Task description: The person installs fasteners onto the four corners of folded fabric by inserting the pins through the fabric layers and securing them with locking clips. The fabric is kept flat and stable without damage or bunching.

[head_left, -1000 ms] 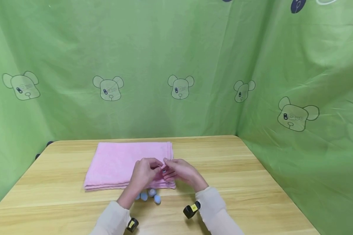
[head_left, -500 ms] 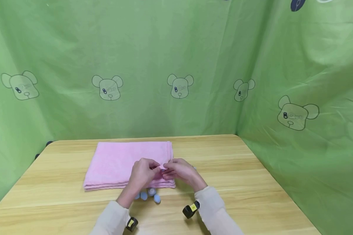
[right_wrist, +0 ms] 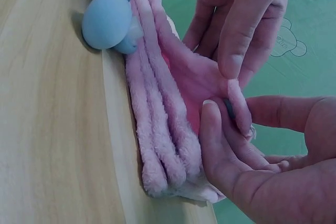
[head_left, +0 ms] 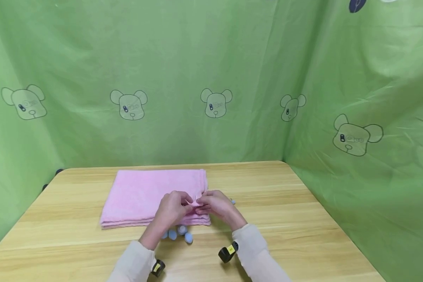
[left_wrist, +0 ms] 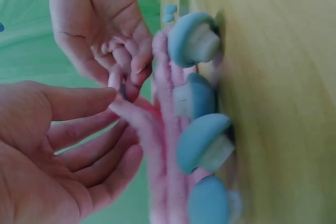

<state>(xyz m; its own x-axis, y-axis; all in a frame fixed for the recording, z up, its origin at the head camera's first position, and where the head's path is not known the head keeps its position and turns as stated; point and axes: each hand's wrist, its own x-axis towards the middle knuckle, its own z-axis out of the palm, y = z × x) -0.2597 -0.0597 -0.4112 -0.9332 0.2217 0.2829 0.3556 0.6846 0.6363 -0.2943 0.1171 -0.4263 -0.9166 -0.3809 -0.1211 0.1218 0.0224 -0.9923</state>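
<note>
A folded pink towel (head_left: 151, 192) lies on the table, its layered edge towards me. My left hand (head_left: 173, 207) pinches a raised flap at its near right corner between thumb and fingers. From the other side my right hand (head_left: 216, 205) pinches the same flap, thumb and index finger across the cloth. In the right wrist view, a small dark blue piece (right_wrist: 229, 107) shows under the flap between the fingers; most of it is hidden. Several blue mushroom-shaped pieces with pale stems, one mushroom piece (left_wrist: 205, 142) among them, lie along the towel's near edge.
A small blue piece (head_left: 233, 202) lies on the wooden table (head_left: 289, 231) just beyond my right wrist. Green curtains (head_left: 176, 133) printed with bear heads hang behind the table and at both sides.
The hands stay almost in place while the pinched flap shifts slightly between them. The blue bit seen between the fingers earlier is now covered in the head view.
</note>
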